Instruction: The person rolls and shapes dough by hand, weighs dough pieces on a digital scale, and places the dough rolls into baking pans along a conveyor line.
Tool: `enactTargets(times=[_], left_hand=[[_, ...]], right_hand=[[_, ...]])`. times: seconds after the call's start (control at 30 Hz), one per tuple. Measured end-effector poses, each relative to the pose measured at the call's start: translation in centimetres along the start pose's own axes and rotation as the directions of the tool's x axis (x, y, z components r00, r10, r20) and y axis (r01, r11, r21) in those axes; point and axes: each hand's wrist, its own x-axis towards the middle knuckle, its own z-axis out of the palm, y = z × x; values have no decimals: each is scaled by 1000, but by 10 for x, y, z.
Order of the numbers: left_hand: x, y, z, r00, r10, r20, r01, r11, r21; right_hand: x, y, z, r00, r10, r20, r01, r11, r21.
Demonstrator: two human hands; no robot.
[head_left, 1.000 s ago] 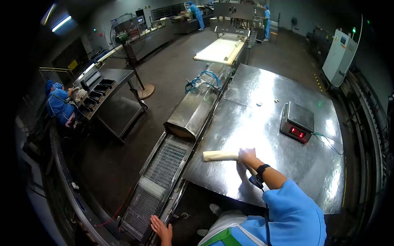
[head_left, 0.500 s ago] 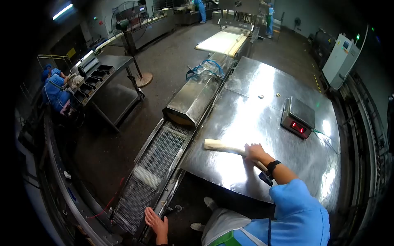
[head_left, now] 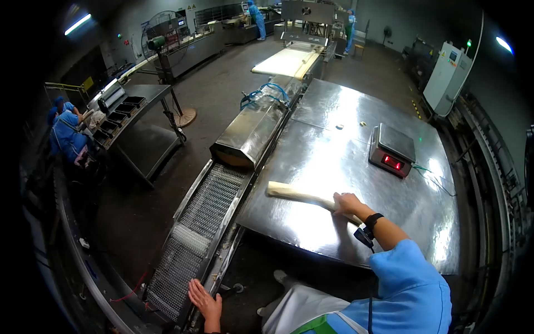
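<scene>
Clasping with bent fingers [head_left: 338,201] of the right hand [head_left: 349,204] a long pale roll [head_left: 297,192], gripping from above and leaving the thicker end free to the left. Lying slantwise on a shiny metal worktop [head_left: 278,222], with a further pale stretch reaching past the hand toward the wrist. Wearing a black wristband [head_left: 373,221] there, close to a dark object [head_left: 364,236] with a cord; cannot make out its kind.

Standing on the same worktop, beyond the right hand: a scale [head_left: 392,147] with a red-lit display. Lying to its left, apart from the roll: two small pieces [head_left: 340,127].

Holding the left hand [head_left: 204,300] low beside a mesh conveyor [head_left: 222,186], fingers lightly parted, thumb out; cannot tell whether touching the frame. Crossing the mesh: a whitish band [head_left: 191,238]. Running up under a metal cover [head_left: 250,131] topped with blue hoses [head_left: 261,93], then toward a pale belt [head_left: 286,61].

Working off to the left: a co-worker [head_left: 69,133] in blue, beside dark tins [head_left: 118,118]. Standing farther back: a large fan [head_left: 156,42] and, at right, a pale cabinet [head_left: 446,78].
</scene>
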Motion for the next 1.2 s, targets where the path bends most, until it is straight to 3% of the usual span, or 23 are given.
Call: enactTargets(times=[0.13, 0.67, 0.9, 1.2], left_hand=[[-3, -1, 3, 999, 17, -31, -17, 1000, -4], [-4, -8, 0, 993, 115, -26, -116, 992, -41], [-2, -12, 2, 995, 101, 16, -100, 995, -30], [-2, -6, 10, 979, 123, -162, -105, 987, 119]], right_hand=[[0, -1, -2, 999, 21, 39, -21, 1000, 2], [3, 0, 2, 991, -110, -75, 111, 994, 14], [0, -9, -10, 997, -78, 14, 79, 995, -54], [8, -5, -11, 993, -65, 100, 76, 990, -115]])
